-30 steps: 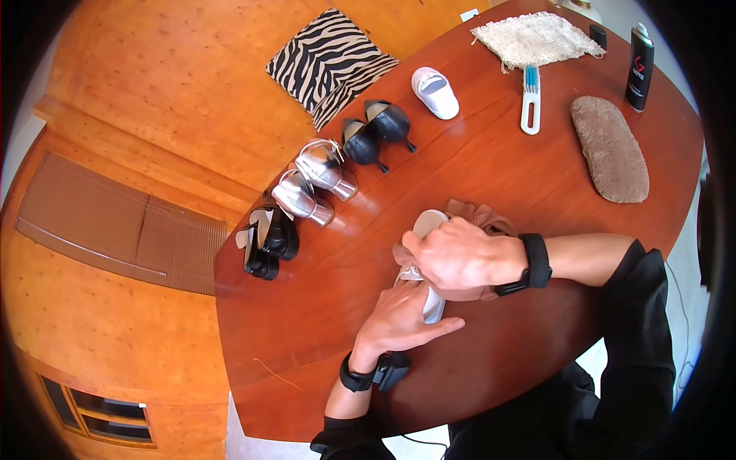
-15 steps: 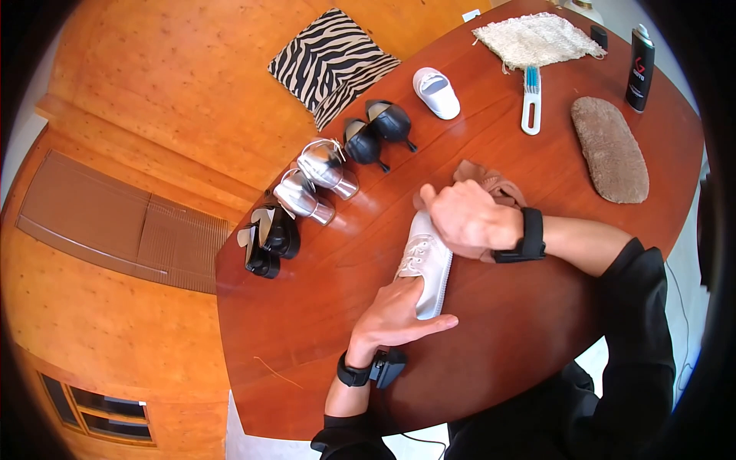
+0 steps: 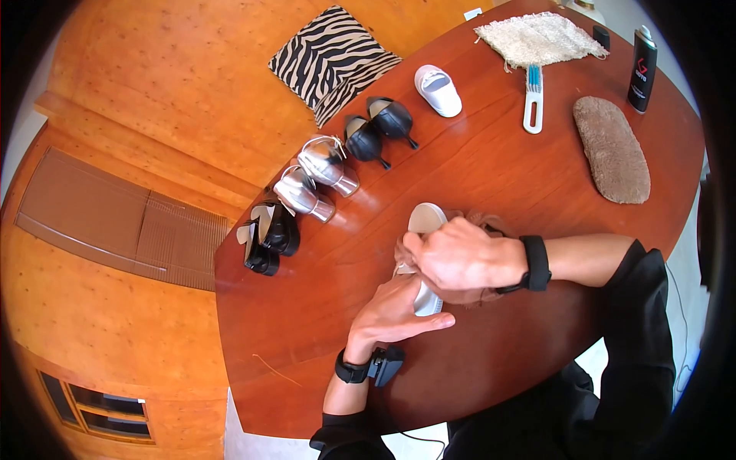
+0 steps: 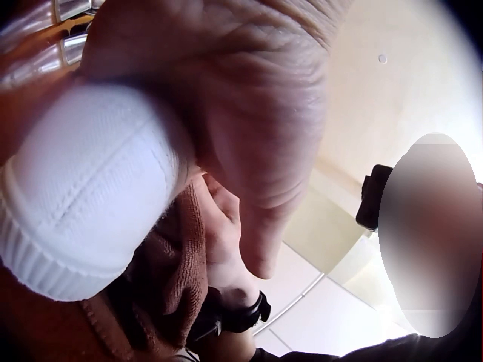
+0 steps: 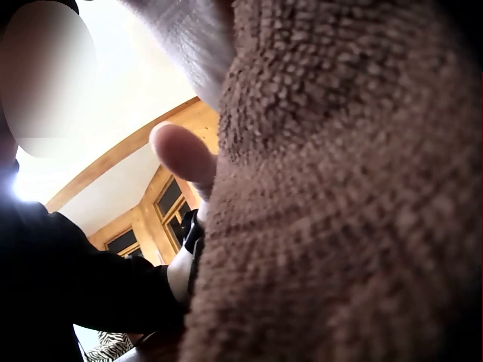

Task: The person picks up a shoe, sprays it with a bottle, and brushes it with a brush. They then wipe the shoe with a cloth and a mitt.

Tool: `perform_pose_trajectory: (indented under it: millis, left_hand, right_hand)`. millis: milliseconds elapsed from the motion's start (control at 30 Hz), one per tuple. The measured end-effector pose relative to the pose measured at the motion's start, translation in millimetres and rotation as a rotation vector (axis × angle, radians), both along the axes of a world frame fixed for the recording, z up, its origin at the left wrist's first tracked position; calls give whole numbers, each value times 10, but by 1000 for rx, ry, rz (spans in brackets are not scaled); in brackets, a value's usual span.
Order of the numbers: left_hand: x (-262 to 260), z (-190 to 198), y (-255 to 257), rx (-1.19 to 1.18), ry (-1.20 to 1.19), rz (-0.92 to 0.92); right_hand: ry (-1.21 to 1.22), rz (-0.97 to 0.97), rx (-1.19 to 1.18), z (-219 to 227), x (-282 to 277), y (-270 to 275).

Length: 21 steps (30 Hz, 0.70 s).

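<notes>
A white lace-up sneaker [image 3: 427, 219] lies at an angle near the middle of the table, toe pointing away. My left hand [image 3: 388, 310] reaches into its opening from the heel end, with the fingers hidden inside and the thumb stretched out to the side. In the left wrist view the sneaker's heel [image 4: 106, 173] and ribbed sole edge show beside that palm. My right hand [image 3: 464, 257] grips a brown cloth [image 3: 475, 218] bunched over the sneaker's laces, partly hiding them. Brown terry fabric [image 5: 355, 204] fills much of the right wrist view.
Along the far-left table edge stand black shoes [image 3: 274, 230], silver heels [image 3: 326, 162], black heels [image 3: 389, 119] and a white shoe [image 3: 438, 90]. Toward the right lie a cream cloth [image 3: 540, 38], a white-handled brush [image 3: 533, 103], a brown fluffy pad [image 3: 611, 149] and a spray can [image 3: 642, 70].
My right hand, with the brown cloth, slid up to the toe half a second ago, baring the laces, and is now back down over them. The left hand has hardly moved.
</notes>
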<state>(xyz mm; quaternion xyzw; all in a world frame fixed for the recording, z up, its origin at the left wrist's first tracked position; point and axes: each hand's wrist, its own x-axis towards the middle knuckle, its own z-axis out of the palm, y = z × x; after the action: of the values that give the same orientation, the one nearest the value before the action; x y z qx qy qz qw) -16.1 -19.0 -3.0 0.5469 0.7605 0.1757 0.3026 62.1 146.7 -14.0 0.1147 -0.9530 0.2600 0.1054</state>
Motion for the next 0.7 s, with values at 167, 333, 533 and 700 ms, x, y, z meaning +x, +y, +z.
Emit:
perform_pose_trajectory:
  millis: [167, 333, 533, 700]
  left_hand:
    - [87, 109, 75, -42, 127, 8]
    - [94, 27, 54, 11, 189, 22]
    - [36, 16, 23, -22, 157, 44]
    - [13, -27, 7, 11, 99, 40]
  right_hand:
    - [-32, -217, 45, -62, -182, 283]
    - [-72, -361, 121, -253, -325, 468]
    - [-123, -318, 222, -127, -249, 379]
    - [5, -125, 172, -29, -21, 92]
